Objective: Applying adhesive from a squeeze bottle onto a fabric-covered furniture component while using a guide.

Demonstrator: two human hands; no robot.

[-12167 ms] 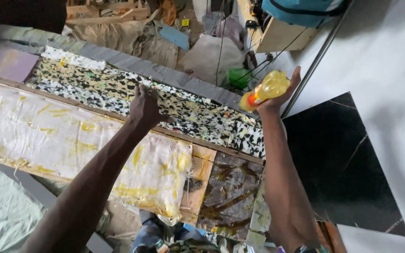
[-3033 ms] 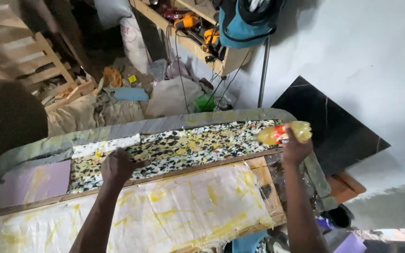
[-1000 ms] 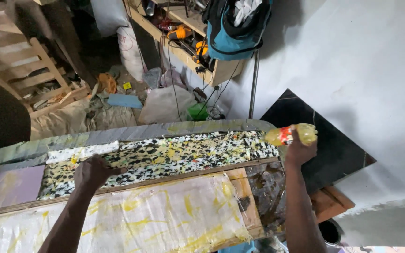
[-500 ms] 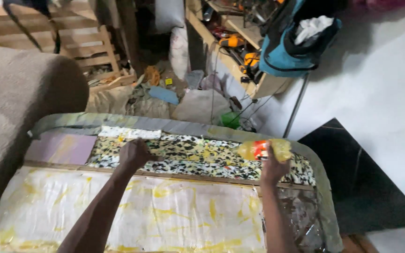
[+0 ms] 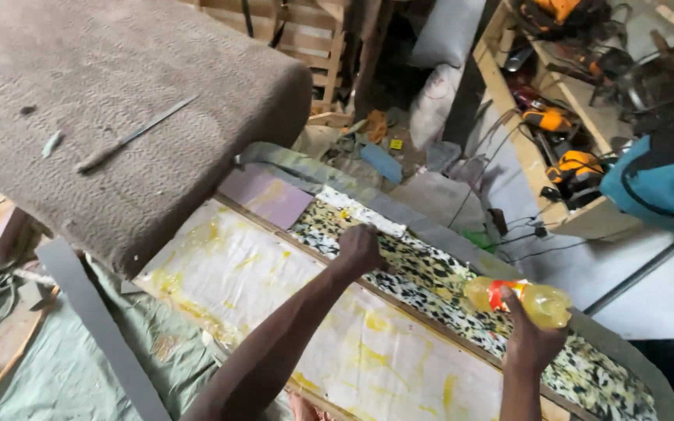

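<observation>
Head cam is looking down on a long panel w/ pale cloth streaked yellow, edged on the far side by a wood strip and a band of black-and-white speckled foam.

Right hand is holding a yellow plastic bottle w/ a red label — grip is clamping round its lower side, thumb up over the label, bottle lying almost sideways above the speckled foam, sticking out both sides of the grip. Bottle is sitting on top of the hand, not under it.

Left hand is closing into a fist, knuckles pressing down right at the wood strip where cloth meets foam; nothing visible inside that grip, can't tell if it's pinching anything. Left hand is well apart from the bottle.

Nearby — a big brown cushion is lying up-left w/ a thin metal blade resting on it, a purple foam piece is sitting at the panel's far-left end, and shelves w/ orange power tools are standing at the upper right.
</observation>
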